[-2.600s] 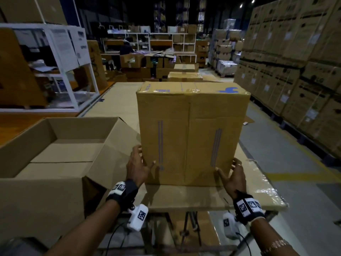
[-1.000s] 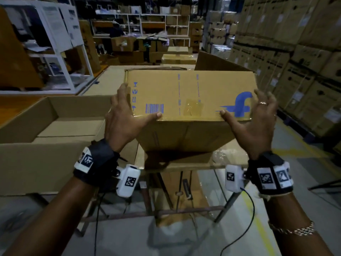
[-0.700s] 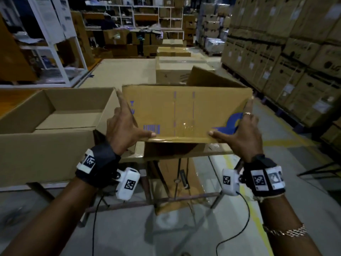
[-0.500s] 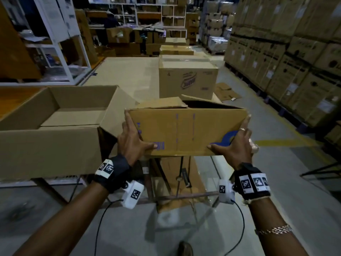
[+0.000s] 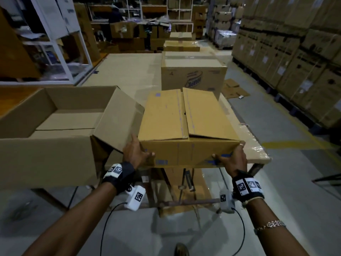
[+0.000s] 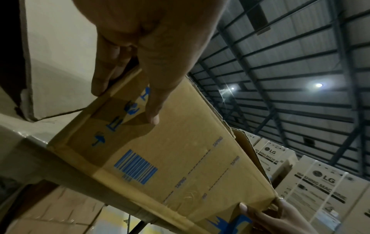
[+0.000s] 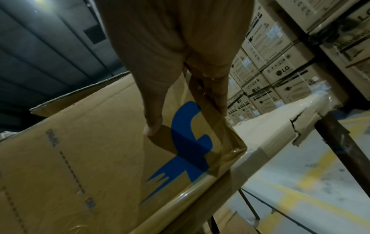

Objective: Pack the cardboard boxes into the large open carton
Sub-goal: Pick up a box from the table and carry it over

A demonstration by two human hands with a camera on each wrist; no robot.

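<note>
Gripping the cardboard box at its near corners, the left hand and right hand hold it at the bench's near edge, beside the open carton. Its long side runs away from the person, flaps up.

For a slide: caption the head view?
Both hands, left hand and right hand, hold a cardboard box beside the open carton.

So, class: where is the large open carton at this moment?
In the head view the carton sits at the left, its right flap leaning toward the box that the left hand and right hand hold beside it.
</note>
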